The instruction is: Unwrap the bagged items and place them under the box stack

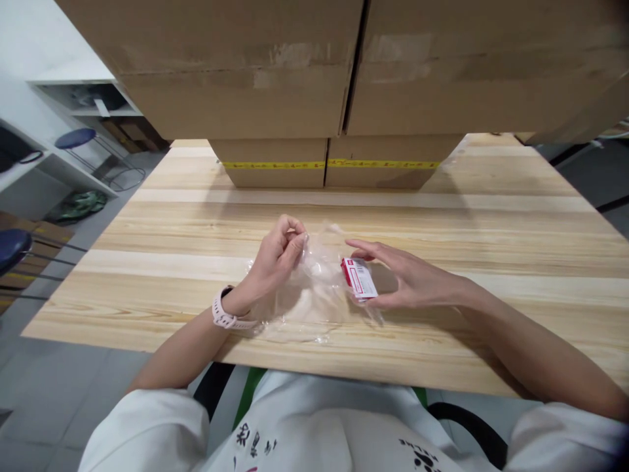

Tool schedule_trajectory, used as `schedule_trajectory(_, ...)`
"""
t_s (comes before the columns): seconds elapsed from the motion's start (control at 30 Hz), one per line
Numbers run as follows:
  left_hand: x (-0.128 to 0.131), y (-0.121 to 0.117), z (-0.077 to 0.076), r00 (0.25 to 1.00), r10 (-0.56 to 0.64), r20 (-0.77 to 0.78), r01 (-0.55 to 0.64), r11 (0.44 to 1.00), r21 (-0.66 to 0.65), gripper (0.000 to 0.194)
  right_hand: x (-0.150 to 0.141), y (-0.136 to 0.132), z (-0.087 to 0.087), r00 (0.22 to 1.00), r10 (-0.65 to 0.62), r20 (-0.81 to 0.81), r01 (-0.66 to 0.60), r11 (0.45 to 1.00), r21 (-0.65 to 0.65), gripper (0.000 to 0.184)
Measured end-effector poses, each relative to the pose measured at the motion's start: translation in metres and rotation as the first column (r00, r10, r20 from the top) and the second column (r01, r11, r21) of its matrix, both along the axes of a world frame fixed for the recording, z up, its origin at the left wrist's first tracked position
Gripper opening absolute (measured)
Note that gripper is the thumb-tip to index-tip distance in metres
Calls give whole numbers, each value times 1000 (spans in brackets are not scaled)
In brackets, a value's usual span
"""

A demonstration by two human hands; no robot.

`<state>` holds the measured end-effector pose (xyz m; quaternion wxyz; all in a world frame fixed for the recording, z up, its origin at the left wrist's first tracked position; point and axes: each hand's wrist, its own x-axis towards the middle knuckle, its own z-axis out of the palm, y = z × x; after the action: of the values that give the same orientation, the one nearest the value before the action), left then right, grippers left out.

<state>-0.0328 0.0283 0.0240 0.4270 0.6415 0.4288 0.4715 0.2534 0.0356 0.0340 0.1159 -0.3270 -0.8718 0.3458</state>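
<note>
My left hand [281, 254], with a pale pink watch band on its wrist, is closed in a pinch on the edge of a clear plastic bag [314, 298]. The thin, crinkled bag spreads over the wooden table between my hands. My right hand [405, 272] grips a small red and white box [361, 278] by two opposite edges, thumb at the near side and fingers at the far side. A printed white label with a barcode faces up. The box lies at the bag's right end; whether it is inside the plastic I cannot tell.
Large cardboard boxes [236, 72] are stacked at the back of the wooden table [162, 262], the lower ones banded with yellow tape [275, 166]. Blue stools [75, 137] and white shelving [49, 164] stand to the left. The table's front edge runs close to my body.
</note>
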Motion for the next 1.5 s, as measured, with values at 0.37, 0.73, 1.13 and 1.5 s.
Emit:
schedule_trajectory(0.37,19,0,-5,719,353,599,145,766,-626,47,-67,-9,-28,998,-47,-42,52,992,118,115)
schedule_trajectory(0.73,11,20,-36,915,287,283,-144,888,-437,46,-72,-11,-64,994,-47,-96,86,881,465,53)
schedule_trajectory(1.13,-5,18,-30,957,251,148,-225,959,-172,28,-36,-6,-75,925,-246,-289,372,737,564,48)
schedule_trajectory(1.5,102,29,-11,806,-461,-372,490,871,-17,50,67,-10,-99,799,-569,-196,525,501,688,45)
